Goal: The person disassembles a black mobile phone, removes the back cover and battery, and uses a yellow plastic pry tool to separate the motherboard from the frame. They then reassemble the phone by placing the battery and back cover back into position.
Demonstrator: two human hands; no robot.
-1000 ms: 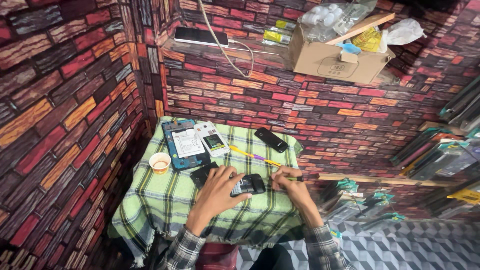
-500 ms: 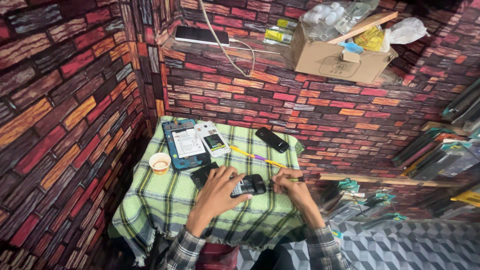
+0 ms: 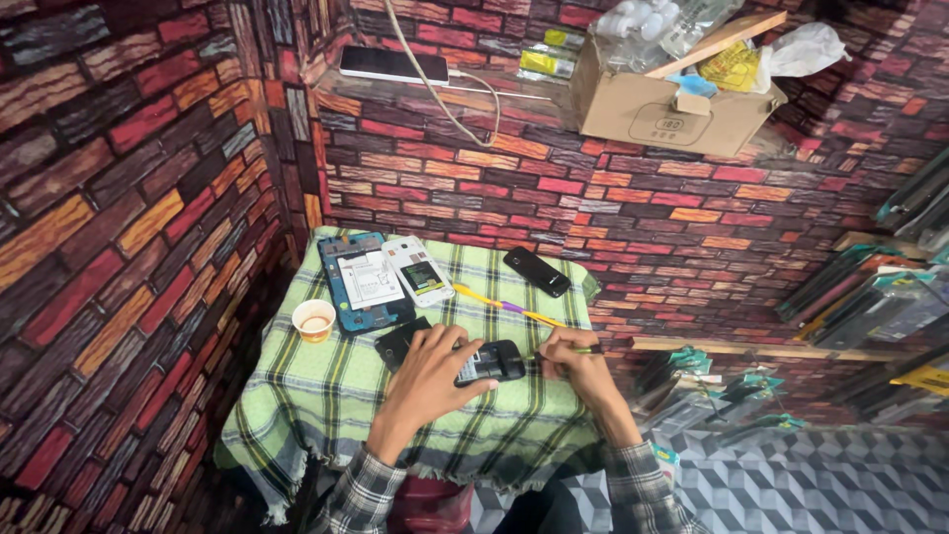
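A small black phone (image 3: 491, 362) lies opened on the green checked tablecloth (image 3: 326, 396). My left hand (image 3: 433, 374) rests over its left end and holds it down. My right hand (image 3: 573, 364) is closed around a thin yellow-handled tool (image 3: 591, 349) whose tip points at the phone's right end. A black back cover (image 3: 397, 341) lies just left of my left hand.
A paper cup (image 3: 314, 320) stands at the table's left. Behind lie an opened blue tablet (image 3: 361, 282), a white phone (image 3: 418, 270), a black phone (image 3: 537, 272) and a yellow tool (image 3: 504, 306). Brick-patterned walls close in left and behind. A shelf holds a cardboard box (image 3: 660, 111).
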